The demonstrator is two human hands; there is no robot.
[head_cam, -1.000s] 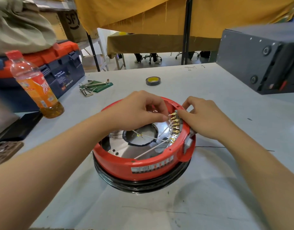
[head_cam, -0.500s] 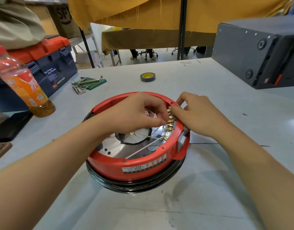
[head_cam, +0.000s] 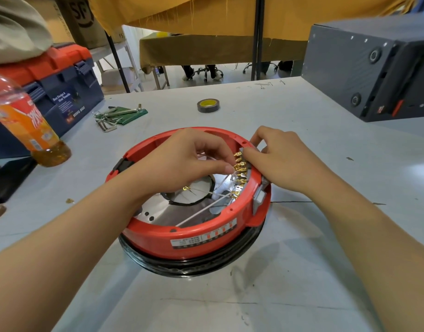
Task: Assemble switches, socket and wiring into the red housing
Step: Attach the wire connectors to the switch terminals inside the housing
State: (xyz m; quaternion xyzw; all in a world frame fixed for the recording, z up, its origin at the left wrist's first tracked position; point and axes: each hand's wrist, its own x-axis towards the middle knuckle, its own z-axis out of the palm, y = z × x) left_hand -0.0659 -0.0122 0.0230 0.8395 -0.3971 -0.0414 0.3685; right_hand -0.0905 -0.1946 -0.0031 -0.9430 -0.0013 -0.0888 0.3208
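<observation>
Single view, camera on my head, wide-angle, facing forward and down at surface [head_cam: 302, 271]. Close range: my forearms enter from 7 and 5 o'clock, meet at frame centre over red housing [head_cam: 196, 238]. Far edge of surface toward 12 o'clock. No second view, nothing shared.

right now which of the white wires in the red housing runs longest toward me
The lowest white wire: it runs diagonally from the gold terminals down to the housing's near wall. The others stay up by the centre hole.
</observation>
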